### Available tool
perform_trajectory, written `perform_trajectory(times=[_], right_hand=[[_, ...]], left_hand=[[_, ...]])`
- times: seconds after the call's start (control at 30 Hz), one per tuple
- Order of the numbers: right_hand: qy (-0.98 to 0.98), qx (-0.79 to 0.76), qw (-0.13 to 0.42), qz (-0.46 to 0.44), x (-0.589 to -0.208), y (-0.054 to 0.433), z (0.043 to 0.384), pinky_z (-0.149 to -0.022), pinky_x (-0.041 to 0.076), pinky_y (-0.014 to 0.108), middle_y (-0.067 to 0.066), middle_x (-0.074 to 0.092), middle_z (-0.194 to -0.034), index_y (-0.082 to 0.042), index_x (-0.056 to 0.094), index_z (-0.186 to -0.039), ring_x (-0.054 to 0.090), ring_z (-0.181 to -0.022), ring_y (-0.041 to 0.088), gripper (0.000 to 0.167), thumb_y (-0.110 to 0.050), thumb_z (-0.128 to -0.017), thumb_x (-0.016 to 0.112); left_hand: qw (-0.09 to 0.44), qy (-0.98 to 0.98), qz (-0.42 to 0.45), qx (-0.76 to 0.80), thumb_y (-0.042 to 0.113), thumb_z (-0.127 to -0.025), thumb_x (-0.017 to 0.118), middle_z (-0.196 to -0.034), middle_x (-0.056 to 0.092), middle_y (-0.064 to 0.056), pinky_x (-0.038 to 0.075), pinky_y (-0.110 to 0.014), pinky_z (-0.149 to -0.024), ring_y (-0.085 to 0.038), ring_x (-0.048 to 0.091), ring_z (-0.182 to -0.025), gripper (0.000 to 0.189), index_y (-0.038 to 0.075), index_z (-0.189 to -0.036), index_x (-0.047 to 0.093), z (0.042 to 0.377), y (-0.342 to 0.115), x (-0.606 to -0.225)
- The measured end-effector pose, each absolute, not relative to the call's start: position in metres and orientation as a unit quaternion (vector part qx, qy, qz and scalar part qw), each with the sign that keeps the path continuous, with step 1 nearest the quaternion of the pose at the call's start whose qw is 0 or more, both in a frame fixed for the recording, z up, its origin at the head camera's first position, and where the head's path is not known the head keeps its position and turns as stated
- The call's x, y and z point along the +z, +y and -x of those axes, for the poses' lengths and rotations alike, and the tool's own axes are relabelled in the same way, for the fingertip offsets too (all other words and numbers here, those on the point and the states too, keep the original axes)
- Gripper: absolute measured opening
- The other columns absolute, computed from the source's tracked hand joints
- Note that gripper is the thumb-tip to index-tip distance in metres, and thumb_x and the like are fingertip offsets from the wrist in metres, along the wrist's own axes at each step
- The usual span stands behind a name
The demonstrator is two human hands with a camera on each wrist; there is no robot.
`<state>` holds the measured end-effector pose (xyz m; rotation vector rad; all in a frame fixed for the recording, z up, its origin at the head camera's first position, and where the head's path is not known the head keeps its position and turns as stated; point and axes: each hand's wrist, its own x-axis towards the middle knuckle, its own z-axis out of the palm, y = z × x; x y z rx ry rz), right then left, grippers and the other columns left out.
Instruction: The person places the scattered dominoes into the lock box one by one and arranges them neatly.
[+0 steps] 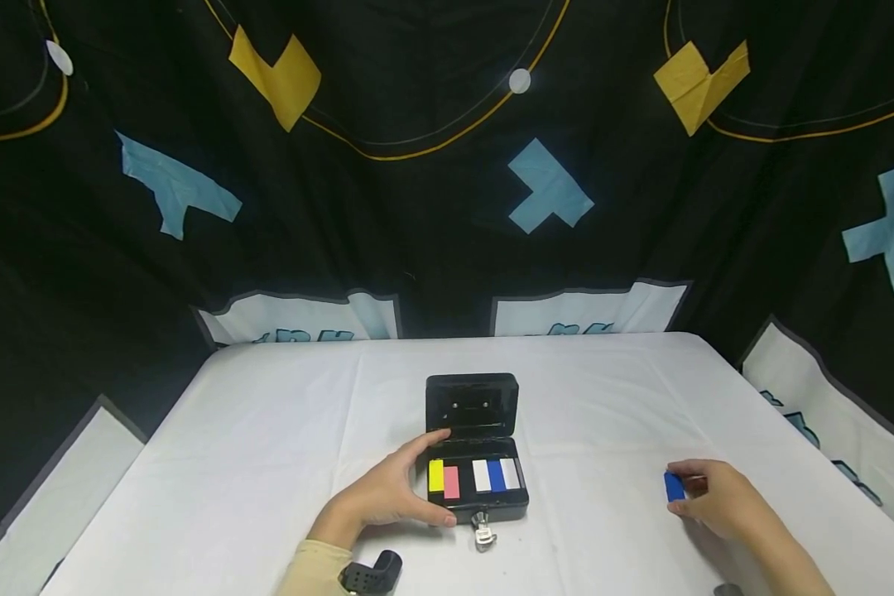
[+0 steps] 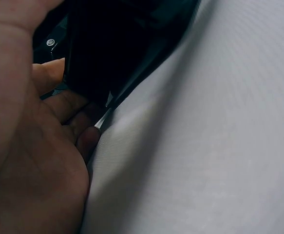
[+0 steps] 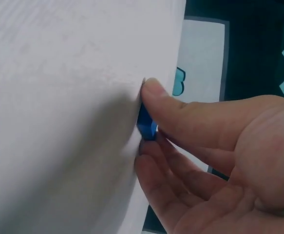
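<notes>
A small black cash box [image 1: 508,509] stands on the white table with its lid [image 1: 458,414] raised. My left hand [image 1: 383,495] grips its left side, thumb at the front edge and a fingertip near the hinge; the left wrist view shows fingers against the dark box wall [image 2: 127,44]. Inside the box are a yellow block [image 1: 435,476], a pink block [image 1: 451,483], a blue block [image 1: 496,476] and two white ones beside it. Off to the right, my right hand [image 1: 726,501] pinches another blue block [image 3: 145,122] between thumb and fingers, low at the tabletop.
Keys with a pale tag [image 1: 484,534] hang at the front of the cash box. White cloth [image 1: 603,414] covers the table. Behind it, a black curtain [image 1: 417,248] with yellow and light-blue tape pieces drops to the table's far edge.
</notes>
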<state>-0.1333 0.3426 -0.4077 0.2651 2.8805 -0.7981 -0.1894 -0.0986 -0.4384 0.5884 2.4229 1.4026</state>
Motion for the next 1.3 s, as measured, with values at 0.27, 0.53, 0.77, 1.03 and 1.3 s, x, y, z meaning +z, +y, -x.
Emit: perform_trajectory(times=[0.27, 0.53, 0.77, 1.03, 1.3], right_hand=[[0.955, -0.28, 0.05, -0.084, -0.401, 0.335, 0.133, -0.084, 0.055, 0.053, 0.02, 0.068, -0.106, 0.008, 0.065, -0.123, 0.061, -0.091, 0.027, 0.062, -0.03, -0.08, 0.087], [0.942, -0.33, 0.012, -0.054, -0.386, 0.314, 0.132, -0.087, 0.056, 0.051, 0.022, 0.068, -0.113, 0.004, 0.07, -0.12, 0.064, -0.101, 0.035, 0.057, -0.028, -0.077, 0.089], [0.933, -0.359, -0.022, 0.0, -0.38, 0.281, 0.131, -0.086, 0.057, 0.048, 0.015, 0.067, -0.117, -0.002, 0.073, -0.116, 0.066, -0.102, 0.032, 0.053, -0.026, -0.073, 0.091], [0.923, -0.38, -0.033, 0.05, -0.378, 0.214, 0.14, -0.088, 0.057, 0.044, 0.001, 0.068, -0.108, -0.007, 0.077, -0.107, 0.067, -0.098, 0.027, 0.042, -0.012, -0.069, 0.093], [0.925, -0.364, -0.021, 0.111, -0.372, 0.164, 0.149, -0.087, 0.057, 0.045, 0.0, 0.068, -0.105, -0.007, 0.077, -0.108, 0.067, -0.096, 0.025, 0.043, -0.012, -0.068, 0.093]], left_hand=[[0.139, 0.84, -0.203, 0.484, 0.04, -0.058, 0.098, -0.16, 0.033, -0.008, 0.024, -0.068, -0.112, -0.038, 0.025, -0.148, 0.112, 0.029, -0.154, 0.041, 0.188, -0.099, -0.437], [0.138, 0.838, -0.208, 0.486, 0.038, -0.059, 0.098, -0.16, 0.034, -0.01, 0.024, -0.068, -0.112, -0.039, 0.025, -0.147, 0.111, 0.028, -0.154, 0.041, 0.188, -0.098, -0.437], [0.14, 0.841, -0.206, 0.481, 0.041, -0.058, 0.098, -0.16, 0.034, -0.007, 0.024, -0.067, -0.112, -0.037, 0.025, -0.148, 0.112, 0.028, -0.154, 0.041, 0.189, -0.098, -0.437], [0.139, 0.839, -0.205, 0.485, 0.04, -0.059, 0.098, -0.16, 0.034, -0.008, 0.023, -0.068, -0.112, -0.038, 0.025, -0.148, 0.111, 0.028, -0.154, 0.041, 0.189, -0.1, -0.439], [0.14, 0.839, -0.207, 0.483, 0.042, -0.059, 0.097, -0.16, 0.034, -0.006, 0.024, -0.067, -0.112, -0.035, 0.026, -0.147, 0.111, 0.029, -0.154, 0.041, 0.189, -0.099, -0.438]])
